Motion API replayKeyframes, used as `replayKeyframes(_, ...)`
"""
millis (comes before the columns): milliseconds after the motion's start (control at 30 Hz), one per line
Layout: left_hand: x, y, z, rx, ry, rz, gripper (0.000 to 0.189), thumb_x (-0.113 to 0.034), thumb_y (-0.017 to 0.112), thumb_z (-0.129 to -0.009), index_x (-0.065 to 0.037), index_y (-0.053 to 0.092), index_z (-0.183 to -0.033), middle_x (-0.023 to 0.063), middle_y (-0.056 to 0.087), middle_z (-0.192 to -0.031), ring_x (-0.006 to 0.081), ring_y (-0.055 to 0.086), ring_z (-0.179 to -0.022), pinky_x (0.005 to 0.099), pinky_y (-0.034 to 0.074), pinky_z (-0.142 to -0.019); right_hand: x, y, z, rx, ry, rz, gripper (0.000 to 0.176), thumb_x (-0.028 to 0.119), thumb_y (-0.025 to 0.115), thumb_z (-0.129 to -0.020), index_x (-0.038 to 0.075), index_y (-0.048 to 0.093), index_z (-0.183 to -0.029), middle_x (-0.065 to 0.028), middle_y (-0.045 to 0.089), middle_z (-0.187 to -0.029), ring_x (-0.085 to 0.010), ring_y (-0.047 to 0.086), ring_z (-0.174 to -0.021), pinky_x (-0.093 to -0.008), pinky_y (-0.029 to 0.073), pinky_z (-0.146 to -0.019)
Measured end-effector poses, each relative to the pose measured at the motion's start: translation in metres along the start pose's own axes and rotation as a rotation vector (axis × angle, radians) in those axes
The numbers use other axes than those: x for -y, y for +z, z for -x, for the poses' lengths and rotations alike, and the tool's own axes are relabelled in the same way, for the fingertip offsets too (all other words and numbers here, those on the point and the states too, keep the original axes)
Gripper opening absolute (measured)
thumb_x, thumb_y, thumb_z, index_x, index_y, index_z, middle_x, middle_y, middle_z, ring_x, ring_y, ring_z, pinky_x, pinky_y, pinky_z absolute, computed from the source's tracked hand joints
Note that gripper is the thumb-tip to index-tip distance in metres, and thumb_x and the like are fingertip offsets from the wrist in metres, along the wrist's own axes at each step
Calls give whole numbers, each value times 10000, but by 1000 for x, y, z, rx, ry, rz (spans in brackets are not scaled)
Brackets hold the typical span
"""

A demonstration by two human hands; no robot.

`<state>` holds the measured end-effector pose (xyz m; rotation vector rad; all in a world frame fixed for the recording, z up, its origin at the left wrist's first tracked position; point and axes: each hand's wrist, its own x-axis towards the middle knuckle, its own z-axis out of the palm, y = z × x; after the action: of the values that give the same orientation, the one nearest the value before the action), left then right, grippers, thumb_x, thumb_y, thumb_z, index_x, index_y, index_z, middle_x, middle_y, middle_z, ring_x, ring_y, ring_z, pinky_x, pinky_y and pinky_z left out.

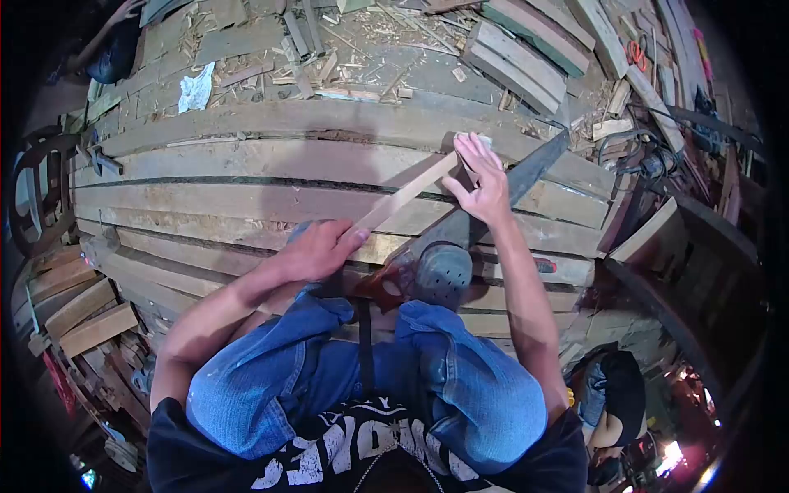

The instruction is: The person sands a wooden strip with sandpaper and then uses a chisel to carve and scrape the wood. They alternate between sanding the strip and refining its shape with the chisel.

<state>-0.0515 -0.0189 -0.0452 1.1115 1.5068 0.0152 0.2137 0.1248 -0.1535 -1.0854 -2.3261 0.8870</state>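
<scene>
A narrow, pale wooden strip (407, 191) lies slantwise across the planks in front of my knees. My left hand (320, 249) is closed round its near end, thumb on top. At the far end is my right hand (481, 177), its fingers close together over a small pale piece, thumb held apart; what lies under the palm is hidden. A handsaw rests beneath my right wrist, its dark blade (532, 168) pointing to the upper right and its reddish-brown handle (382, 286) near my foot.
Long planks (189, 202) form the surface. Wooden beams (514, 66) and wood scraps lie beyond. A white crumpled cloth (196, 88) is at upper left, a red-handled tool (544, 265) at right. Another person (612, 394) is at lower right, and part of another at upper left.
</scene>
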Motion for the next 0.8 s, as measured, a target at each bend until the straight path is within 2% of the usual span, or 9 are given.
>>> replayKeyframes(167,6,6,-2,14,32,25,477,-450,386,-986,-12,568,-929,58,513,-575,146,525,-536,342,418,-511,-16,2,-2,27,-113,94,513,48,634,-778,82,546,-1282,-136,546,-1297,-287,456,-1272,-419,340,-1067)
replayKeyframes(233,6,7,-2,20,8,45,477,-452,385,-987,-15,564,-926,49,508,-573,138,514,-526,337,416,-502,-1,9,1,-42,-27,129,501,-19,593,-763,47,557,-1258,-146,561,-1274,-295,463,-1264,-413,341,-1071)
replayKeyframes(333,10,10,-5,28,9,69,468,-453,387,-988,-22,559,-931,28,495,-568,118,496,-512,320,409,-481,44,19,12,14,-180,3,474,-33,592,-742,15,583,-1213,-165,576,-1247,-290,511,-1219,-413,379,-1055)
replayKeyframes(400,12,12,-4,42,15,79,460,-451,390,-988,-25,557,-938,18,487,-565,107,489,-507,308,404,-469,40,15,8,42,-324,-42,427,2,608,-757,15,603,-1184,-162,578,-1245,-276,526,-1205,-411,393,-1046)
replayKeyframes(500,6,11,-1,79,-37,84,442,-442,392,-990,-32,555,-956,3,474,-560,95,484,-495,289,392,-442,-13,-1,-14,-66,-111,145,384,-49,570,-786,-11,604,-1166,-161,594,-1222,-313,532,-1192,-395,376,-1062)
replayKeyframes(567,-2,5,0,68,-107,78,540,-500,383,-967,-8,579,-867,145,590,-672,270,589,-637,420,449,-621,-12,9,-6,-85,-99,169,358,-30,559,-802,-16,606,-1156,-168,593,-1220,-320,532,-1190,-400,385,-1052)
replayKeyframes(633,1,3,-1,66,-61,59,541,-501,382,-967,-7,580,-872,136,593,-671,263,593,-640,416,450,-618,31,13,5,-39,-170,-2,331,-3,552,-822,-17,608,-1148,-171,594,-1216,-325,532,-1189,-412,398,-1038)
replayKeyframes(700,2,6,-2,68,-32,57,542,-502,381,-967,-7,581,-876,128,596,-670,255,597,-643,412,450,-615,11,18,5,-24,-208,3,321,-11,555,-809,-16,616,-1125,-169,596,-1213,-328,538,-1181,-426,408,-1028)
replayKeyframes(800,2,8,1,94,-117,108,541,-503,384,-967,-8,584,-877,122,597,-666,251,603,-649,407,453,-613,-34,3,-19,-107,-102,116,348,-62,560,-765,-10,627,-1103,-176,598,-1205,-327,542,-1176,-428,395,-1031)
